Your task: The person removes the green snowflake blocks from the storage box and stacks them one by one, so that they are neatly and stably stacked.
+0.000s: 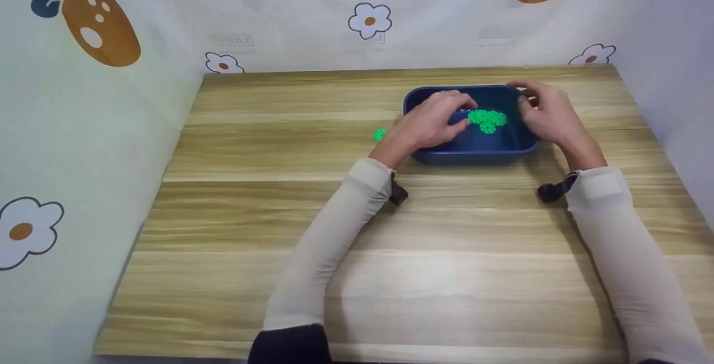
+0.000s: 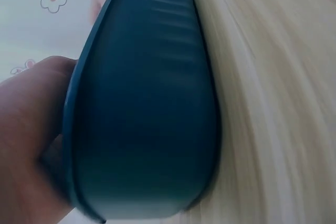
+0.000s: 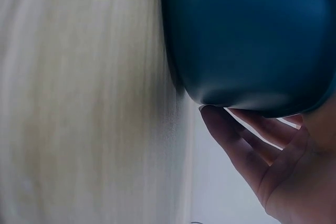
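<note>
A dark blue plastic bin (image 1: 474, 158) stands on the table, with several bright green snowflake building discs (image 1: 488, 119) clustered inside it. My left hand (image 1: 432, 121) reaches over the bin's left part, thumb and fingers apart beside the discs. Nothing shows between those fingers. At the right end, my right hand (image 1: 549, 110) grips the bin's rim, its thumb inside and fingers outside. The right wrist view shows the fingers (image 3: 236, 148) against the bin's outer wall. One more green disc (image 1: 380, 135) lies on the table left of the bin, partly behind the left wrist.
The wood-grain table (image 1: 268, 202) stretches to the left and in front of the bin. A patterned backdrop (image 1: 312, 29) rises behind the table's back edge, with more wall at both sides. Dark wrist straps (image 1: 397, 190) sit below both hands.
</note>
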`<move>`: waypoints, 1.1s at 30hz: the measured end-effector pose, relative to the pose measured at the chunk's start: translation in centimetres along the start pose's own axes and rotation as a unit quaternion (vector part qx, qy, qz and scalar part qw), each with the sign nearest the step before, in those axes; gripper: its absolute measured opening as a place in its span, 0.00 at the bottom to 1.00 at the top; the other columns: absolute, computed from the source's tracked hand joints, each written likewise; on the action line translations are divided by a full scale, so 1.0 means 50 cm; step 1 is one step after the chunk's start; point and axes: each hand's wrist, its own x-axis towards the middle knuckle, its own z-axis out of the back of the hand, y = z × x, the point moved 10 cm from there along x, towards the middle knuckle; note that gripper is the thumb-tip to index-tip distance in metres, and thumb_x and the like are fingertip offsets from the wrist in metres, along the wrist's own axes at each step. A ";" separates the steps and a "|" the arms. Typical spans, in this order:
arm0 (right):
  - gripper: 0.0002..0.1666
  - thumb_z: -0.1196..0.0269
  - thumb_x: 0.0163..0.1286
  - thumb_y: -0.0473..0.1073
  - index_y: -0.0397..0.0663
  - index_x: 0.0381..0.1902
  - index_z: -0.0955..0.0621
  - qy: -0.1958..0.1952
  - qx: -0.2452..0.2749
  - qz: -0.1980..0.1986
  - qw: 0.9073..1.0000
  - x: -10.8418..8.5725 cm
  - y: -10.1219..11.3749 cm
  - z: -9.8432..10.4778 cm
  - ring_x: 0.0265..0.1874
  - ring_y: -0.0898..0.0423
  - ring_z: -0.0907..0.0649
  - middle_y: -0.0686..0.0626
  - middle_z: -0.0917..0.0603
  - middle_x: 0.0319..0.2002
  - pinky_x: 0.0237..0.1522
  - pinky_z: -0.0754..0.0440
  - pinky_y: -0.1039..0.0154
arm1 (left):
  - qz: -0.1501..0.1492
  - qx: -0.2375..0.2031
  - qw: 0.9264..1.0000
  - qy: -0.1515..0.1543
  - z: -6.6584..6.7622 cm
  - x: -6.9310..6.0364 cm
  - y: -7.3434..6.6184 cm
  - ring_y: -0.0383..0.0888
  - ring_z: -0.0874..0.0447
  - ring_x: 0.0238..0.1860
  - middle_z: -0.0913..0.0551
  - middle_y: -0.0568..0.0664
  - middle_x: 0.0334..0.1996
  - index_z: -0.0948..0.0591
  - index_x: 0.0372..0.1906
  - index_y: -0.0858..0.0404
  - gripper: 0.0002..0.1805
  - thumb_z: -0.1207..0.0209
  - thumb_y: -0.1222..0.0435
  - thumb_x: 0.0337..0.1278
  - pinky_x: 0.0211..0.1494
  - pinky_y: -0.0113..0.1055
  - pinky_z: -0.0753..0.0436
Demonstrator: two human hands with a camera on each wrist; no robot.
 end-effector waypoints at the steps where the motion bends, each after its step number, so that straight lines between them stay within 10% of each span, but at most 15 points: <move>1: 0.27 0.50 0.82 0.39 0.49 0.74 0.20 0.000 -0.001 0.001 1.000 0.000 0.000 0.000 0.54 0.32 0.14 0.31 0.15 0.65 0.41 0.27 0.77 | 0.004 0.000 1.000 0.004 -0.005 0.005 0.001 0.47 0.19 0.68 0.16 0.53 0.66 0.19 0.70 0.61 0.21 0.40 0.59 0.81 0.75 0.30 0.24; 15: 0.26 0.48 0.82 0.38 0.47 0.73 0.19 -0.006 0.012 0.010 1.000 0.003 0.006 -0.001 0.54 0.30 0.14 0.29 0.15 0.63 0.39 0.28 0.80 | 0.063 0.026 0.997 0.047 -0.053 0.056 0.029 0.43 0.20 0.68 0.16 0.50 0.66 0.18 0.70 0.58 0.21 0.39 0.59 0.79 0.74 0.33 0.23; 33: 0.25 0.47 0.81 0.37 0.48 0.72 0.18 -0.016 0.013 0.016 1.000 0.003 0.001 0.002 0.51 0.32 0.13 0.29 0.13 0.60 0.38 0.28 0.80 | 0.048 0.062 0.992 0.103 -0.126 0.096 0.075 0.40 0.24 0.74 0.20 0.46 0.74 0.22 0.76 0.56 0.27 0.41 0.58 0.77 0.80 0.31 0.29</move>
